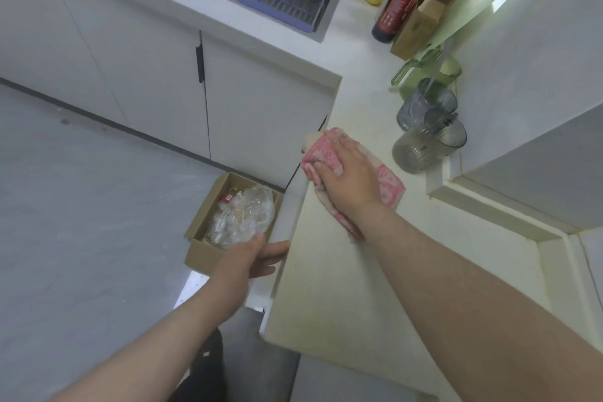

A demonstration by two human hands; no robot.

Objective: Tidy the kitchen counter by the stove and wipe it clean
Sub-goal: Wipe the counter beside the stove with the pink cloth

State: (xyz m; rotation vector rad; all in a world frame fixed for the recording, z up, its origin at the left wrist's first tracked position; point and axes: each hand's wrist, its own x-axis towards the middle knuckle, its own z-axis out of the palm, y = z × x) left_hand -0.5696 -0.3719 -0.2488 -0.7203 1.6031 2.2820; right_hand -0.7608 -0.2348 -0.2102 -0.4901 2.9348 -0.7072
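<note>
Right hand [347, 170] is pressing flat on the pink cloth [323, 151] at the tabletop's [342, 287] left edge, left hand [261, 254] loose and empty just below, so I'd sweep crumbs steadily off into that palm.

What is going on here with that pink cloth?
A person is wiping the kitchen counter. The right hand presses flat on a pink cloth near the counter's front edge. The left hand is open at that edge, lower down, and holds nothing. Cups and bottles stand along the back by the wall. On the floor sits a cardboard box with crumpled plastic inside.
</note>
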